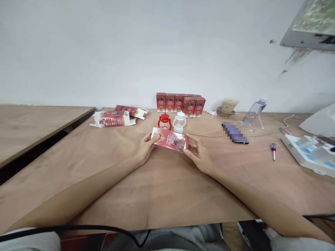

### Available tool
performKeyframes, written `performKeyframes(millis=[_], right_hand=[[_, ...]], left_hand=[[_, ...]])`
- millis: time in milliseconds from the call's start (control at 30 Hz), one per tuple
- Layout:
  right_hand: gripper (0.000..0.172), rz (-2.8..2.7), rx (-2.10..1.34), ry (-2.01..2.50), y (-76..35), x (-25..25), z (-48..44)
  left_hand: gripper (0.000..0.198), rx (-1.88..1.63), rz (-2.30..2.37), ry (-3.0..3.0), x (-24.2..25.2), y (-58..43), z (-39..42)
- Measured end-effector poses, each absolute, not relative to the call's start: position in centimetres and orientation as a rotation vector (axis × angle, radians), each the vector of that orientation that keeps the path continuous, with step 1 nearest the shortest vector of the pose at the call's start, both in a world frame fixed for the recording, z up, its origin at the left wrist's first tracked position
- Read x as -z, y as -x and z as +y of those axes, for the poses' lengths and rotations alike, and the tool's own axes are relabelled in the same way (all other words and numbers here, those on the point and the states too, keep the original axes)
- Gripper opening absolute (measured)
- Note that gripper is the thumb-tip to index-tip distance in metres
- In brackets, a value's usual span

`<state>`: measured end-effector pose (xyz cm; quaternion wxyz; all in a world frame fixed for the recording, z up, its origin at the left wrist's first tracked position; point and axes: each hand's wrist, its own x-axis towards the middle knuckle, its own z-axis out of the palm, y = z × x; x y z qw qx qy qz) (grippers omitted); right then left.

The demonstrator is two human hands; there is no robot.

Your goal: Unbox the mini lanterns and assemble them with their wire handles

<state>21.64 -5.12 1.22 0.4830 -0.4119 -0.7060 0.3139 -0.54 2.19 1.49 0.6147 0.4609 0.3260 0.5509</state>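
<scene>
- The left hand (146, 149) has its fingers pinching the left end of a red printed box (170, 139), thumb on top of the face
- The right hand (201, 154) has its fingers curled round the box's other end, thumb at its near corner, where a white patch shows
- The red printed box lies between both hands, long side across, its printed face turned up towards the camera; whether it touches the worktop (157, 195) I cannot tell
- Just beyond it stand a red lantern (164, 122) and, beside it on the right, a white lantern (179, 122), both upright
- Behind the lanterns, a group of upright red boxes (170, 103) is near the wall (117, 52), two of them in front of the row's right end
- To the left lie opened cartons (112, 119), overlapping, with white flaps sticking out
- To the right are a crumpled white scrap (211, 113), a lidded cup (230, 105) in a holder, a tilted clear bottle (254, 111) and a phone (235, 133), partly pixelated
- Farther right, a screwdriver (273, 150) lies near a white power strip (311, 155) with plugs in it
- A black cable (91, 227) curves across the worktop's near edge
</scene>
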Motion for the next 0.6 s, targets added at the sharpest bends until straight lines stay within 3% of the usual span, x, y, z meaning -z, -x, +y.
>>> performKeyframes(millis=[300,600], right_hand=[[0.049,-1.543,-0.612,1.009,-22.0,0.1,-4.4],[0.038,-1.763,-0.317,1.063,-21.7,-1.4,-5.4]], left_hand=[[0.040,-1.273,0.781,-0.920,-1.5,0.8,2.7],[0.035,-1.258,0.775,-0.902,-1.7,0.8,2.5]])
